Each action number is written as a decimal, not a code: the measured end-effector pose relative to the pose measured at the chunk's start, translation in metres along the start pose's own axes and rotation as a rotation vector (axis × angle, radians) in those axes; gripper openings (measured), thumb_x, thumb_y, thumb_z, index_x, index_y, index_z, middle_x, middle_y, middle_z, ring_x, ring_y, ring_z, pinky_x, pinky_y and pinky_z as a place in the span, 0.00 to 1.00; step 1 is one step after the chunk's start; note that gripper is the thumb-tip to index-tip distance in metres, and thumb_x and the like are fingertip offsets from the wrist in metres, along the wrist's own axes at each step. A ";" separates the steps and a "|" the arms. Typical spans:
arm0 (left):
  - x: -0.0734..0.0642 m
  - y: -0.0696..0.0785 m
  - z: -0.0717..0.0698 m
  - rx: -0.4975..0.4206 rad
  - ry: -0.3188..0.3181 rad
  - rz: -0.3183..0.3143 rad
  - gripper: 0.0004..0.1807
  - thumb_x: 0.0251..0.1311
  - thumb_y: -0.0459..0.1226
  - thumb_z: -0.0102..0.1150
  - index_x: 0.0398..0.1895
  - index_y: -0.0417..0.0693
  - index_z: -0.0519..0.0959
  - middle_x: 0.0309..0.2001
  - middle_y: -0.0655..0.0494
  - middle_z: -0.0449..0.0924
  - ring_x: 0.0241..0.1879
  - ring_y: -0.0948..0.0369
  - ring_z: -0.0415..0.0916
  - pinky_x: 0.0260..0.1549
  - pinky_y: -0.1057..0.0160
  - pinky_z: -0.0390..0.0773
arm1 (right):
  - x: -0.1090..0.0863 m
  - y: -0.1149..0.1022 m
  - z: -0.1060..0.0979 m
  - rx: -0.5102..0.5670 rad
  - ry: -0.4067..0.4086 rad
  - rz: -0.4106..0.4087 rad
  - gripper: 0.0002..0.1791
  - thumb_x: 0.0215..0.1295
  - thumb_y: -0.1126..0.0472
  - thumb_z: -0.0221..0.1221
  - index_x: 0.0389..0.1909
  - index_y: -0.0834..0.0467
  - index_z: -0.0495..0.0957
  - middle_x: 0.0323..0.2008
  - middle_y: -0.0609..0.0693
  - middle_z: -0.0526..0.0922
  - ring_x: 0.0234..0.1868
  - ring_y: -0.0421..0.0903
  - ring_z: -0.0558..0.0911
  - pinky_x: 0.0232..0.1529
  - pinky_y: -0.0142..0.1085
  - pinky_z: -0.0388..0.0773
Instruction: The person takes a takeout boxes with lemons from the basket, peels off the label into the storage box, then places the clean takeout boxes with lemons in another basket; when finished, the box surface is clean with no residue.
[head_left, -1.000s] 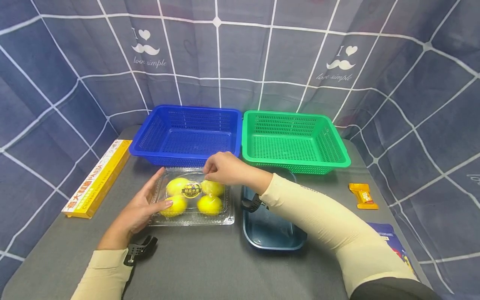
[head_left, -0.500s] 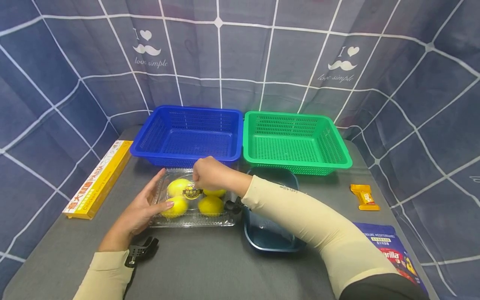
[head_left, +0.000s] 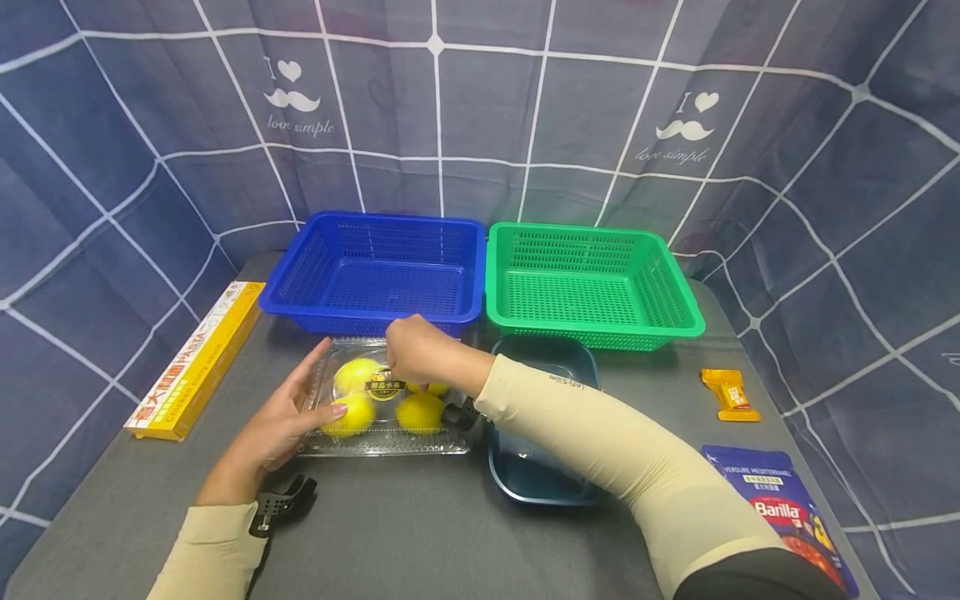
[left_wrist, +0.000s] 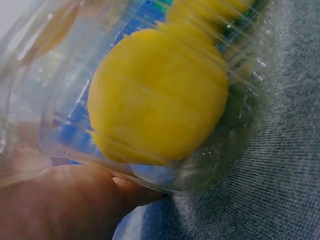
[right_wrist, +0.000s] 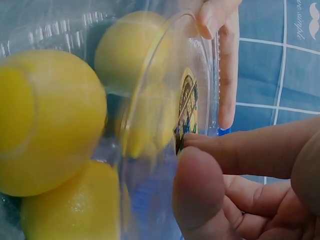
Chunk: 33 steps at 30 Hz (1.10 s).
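A clear plastic fruit box (head_left: 384, 445) with several lemons (head_left: 351, 415) lies in front of the blue basket. On its lid is a black and gold label (head_left: 384, 386). My left hand (head_left: 279, 425) holds the box at its left side, thumb over the lid and fingers along the edge. Above the lid, my right hand (head_left: 423, 354) has thumb and index finger together at the label. In the right wrist view, these fingertips (right_wrist: 199, 175) pinch the edge of the label (right_wrist: 187, 107). The left wrist view shows a lemon (left_wrist: 160, 97) through the plastic.
Behind stand a blue basket (head_left: 375, 322) and a green basket (head_left: 592, 332). A dark blue tub (head_left: 540, 479) sits right of the box, partly under the right forearm. A yellow pasta box (head_left: 198, 362) lies left; an orange packet (head_left: 729, 395) and purple Barilla pouch (head_left: 780, 508) lie right.
My right hand has moved left from the box's far right part to the label and then stayed there. The left hand keeps its place on the box.
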<state>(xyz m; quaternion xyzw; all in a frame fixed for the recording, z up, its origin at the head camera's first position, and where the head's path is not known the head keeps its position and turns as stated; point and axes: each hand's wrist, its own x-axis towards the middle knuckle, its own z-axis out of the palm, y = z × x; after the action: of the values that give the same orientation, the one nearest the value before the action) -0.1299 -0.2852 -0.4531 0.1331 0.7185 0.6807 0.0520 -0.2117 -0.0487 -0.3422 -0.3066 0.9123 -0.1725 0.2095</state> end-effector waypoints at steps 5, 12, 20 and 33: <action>0.000 0.000 0.001 -0.007 0.001 0.009 0.55 0.64 0.22 0.64 0.88 0.57 0.45 0.86 0.52 0.30 0.81 0.51 0.24 0.75 0.40 0.31 | 0.001 0.000 0.001 -0.003 0.008 0.004 0.32 0.71 0.67 0.67 0.10 0.53 0.61 0.09 0.43 0.57 0.12 0.40 0.80 0.16 0.28 0.76; 0.000 0.000 0.002 -0.010 0.002 0.013 0.55 0.63 0.22 0.64 0.88 0.56 0.45 0.86 0.51 0.30 0.81 0.52 0.23 0.72 0.35 0.28 | -0.002 0.003 0.003 -0.063 0.055 -0.059 0.30 0.68 0.70 0.65 0.09 0.52 0.62 0.10 0.43 0.58 0.14 0.38 0.59 0.19 0.27 0.60; 0.000 0.001 0.002 -0.002 0.004 0.005 0.56 0.64 0.22 0.64 0.88 0.52 0.43 0.86 0.52 0.30 0.81 0.51 0.24 0.73 0.34 0.28 | -0.012 0.003 0.003 0.002 0.114 -0.157 0.24 0.68 0.69 0.66 0.13 0.53 0.72 0.16 0.42 0.69 0.20 0.38 0.65 0.29 0.28 0.68; 0.001 -0.001 0.002 -0.038 -0.014 0.025 0.55 0.64 0.21 0.63 0.88 0.53 0.43 0.85 0.47 0.28 0.81 0.46 0.24 0.73 0.65 0.53 | -0.046 0.010 -0.016 0.237 0.157 -0.209 0.07 0.66 0.64 0.73 0.31 0.52 0.84 0.28 0.40 0.85 0.29 0.39 0.81 0.35 0.30 0.80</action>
<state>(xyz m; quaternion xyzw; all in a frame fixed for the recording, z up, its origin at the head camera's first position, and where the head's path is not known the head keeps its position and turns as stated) -0.1301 -0.2834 -0.4543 0.1457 0.7033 0.6939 0.0511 -0.1909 -0.0091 -0.3204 -0.3584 0.8624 -0.3232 0.1532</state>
